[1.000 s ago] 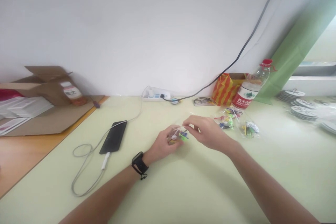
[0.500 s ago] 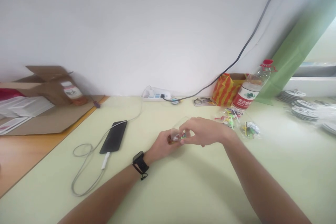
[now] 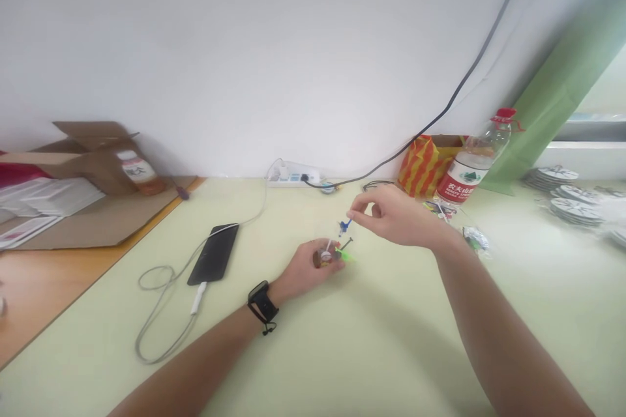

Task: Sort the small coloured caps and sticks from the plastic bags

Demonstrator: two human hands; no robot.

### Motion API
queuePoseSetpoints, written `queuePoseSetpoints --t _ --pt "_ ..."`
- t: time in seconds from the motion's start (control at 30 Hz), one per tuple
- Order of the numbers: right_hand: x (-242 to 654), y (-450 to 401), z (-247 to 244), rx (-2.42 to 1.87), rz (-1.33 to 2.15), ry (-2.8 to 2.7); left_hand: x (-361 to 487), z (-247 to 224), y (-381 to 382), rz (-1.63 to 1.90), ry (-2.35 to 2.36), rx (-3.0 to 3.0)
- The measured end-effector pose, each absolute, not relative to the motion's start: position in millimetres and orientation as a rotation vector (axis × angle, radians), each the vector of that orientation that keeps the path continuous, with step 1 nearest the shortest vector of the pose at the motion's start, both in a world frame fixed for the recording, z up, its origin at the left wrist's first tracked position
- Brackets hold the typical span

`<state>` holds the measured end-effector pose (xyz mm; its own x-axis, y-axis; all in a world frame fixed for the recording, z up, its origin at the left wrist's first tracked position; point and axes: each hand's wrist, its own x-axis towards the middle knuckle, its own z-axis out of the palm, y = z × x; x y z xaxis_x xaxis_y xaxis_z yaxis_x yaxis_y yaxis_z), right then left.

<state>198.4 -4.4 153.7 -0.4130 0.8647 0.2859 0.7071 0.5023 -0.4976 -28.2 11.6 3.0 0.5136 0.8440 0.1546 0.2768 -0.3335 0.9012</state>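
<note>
Black phone (image 3: 213, 254) rests on pale green tabletop (image 3: 293, 352), pale cable (image 3: 157, 313) looping beside it. White power strip (image 3: 293, 179) sits by white wall (image 3: 274, 52), dark cord (image 3: 464, 71) climbing toward upper right. Red-and-yellow bag (image 3: 419, 166) stands beside red-capped bottle (image 3: 469, 169); green panel (image 3: 552, 85) slants behind. Pale discs (image 3: 577, 210) lie stacked at right. At left, white-capped bottle (image 3: 139, 172) stands near open cardboard box (image 3: 92, 150).

Indoor tabletop workspace, pale green table (image 3: 293, 352), white power strip (image 3: 293, 177), cardboard box (image 3: 105, 166), stacked discs (image 3: 577, 210)
</note>
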Motion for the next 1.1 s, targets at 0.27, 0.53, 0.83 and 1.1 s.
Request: queuePoseSetpoints --t 0.27,0.53,0.83,1.1 --pt "185.8 -2.9 150.3 -1.245 0.413 -2.188 -26.8 2.9 11.4 0.829 0.885 1.819" --pt "176.5 -1.2 137.1 -1.357 0.258 -2.317 -28.1 3.4 12.7 0.817 0.943 1.932" --pt "180.5 -5.0 147.5 -1.274 0.236 -2.228 -25.9 2.6 11.7 0.878 0.881 1.856" --pt "179.0 -4.4 149.8 -1.244 0.300 -2.147 -26.8 3.3 12.4 0.827 0.892 1.833"
